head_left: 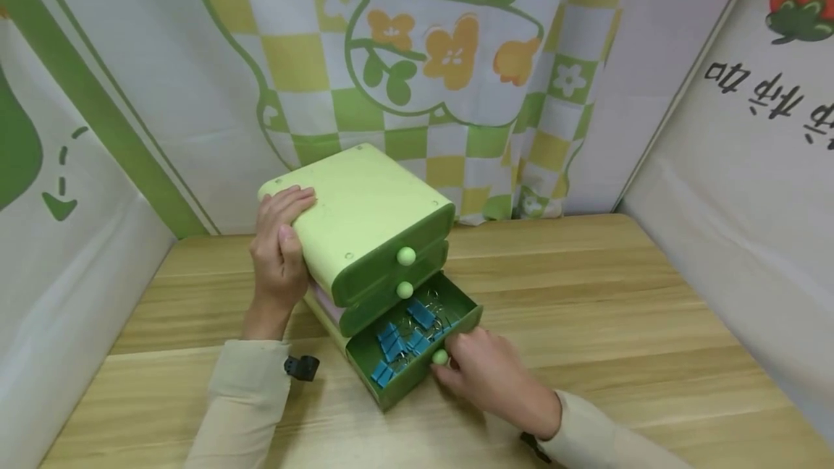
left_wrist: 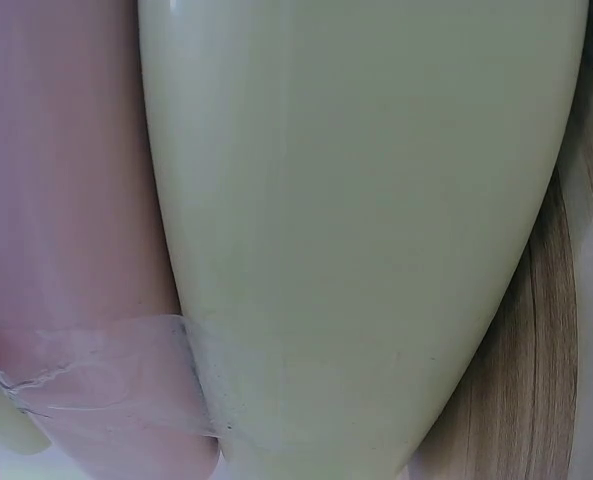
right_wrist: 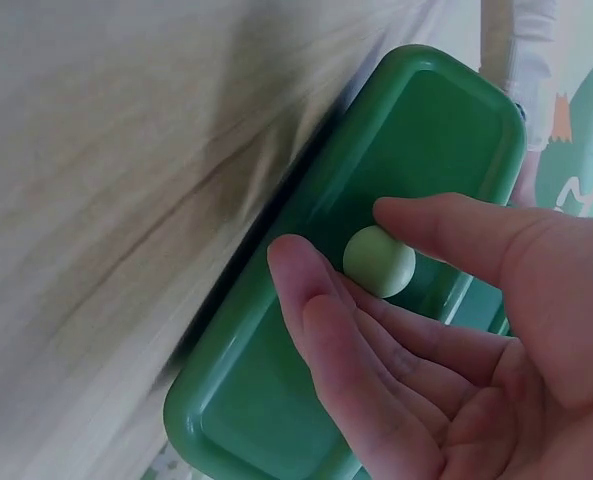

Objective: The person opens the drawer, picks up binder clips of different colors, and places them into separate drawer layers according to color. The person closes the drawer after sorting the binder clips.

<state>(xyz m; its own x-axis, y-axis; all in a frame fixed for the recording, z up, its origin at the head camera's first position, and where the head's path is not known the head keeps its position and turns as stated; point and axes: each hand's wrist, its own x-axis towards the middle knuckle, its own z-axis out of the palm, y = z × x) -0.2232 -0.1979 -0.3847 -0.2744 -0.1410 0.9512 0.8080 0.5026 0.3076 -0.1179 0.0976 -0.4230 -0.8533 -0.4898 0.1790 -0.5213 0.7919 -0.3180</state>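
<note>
A stacked desk drawer box (head_left: 368,208) in light green has dark green drawer fronts. Its bottom drawer (head_left: 407,388) is pulled out, showing several blue binder clips (head_left: 422,314) inside. My left hand (head_left: 276,255) rests against the box's left side, fingers lying over the top edge. At the bottom drawer's front, my right hand (head_left: 491,368) holds the round pale-green knob (right_wrist: 379,262) between thumb and curled fingers. The left wrist view shows the box's side close up, a pink layer (left_wrist: 66,180) beside a pale green one (left_wrist: 356,220).
Two upper drawers with knobs (head_left: 406,256) are pushed in. Clear tape (left_wrist: 116,370) crosses the side of the layers. A wooden table (head_left: 619,324) lies under the box, with a patterned curtain (head_left: 365,85) behind it and printed white panels on both sides.
</note>
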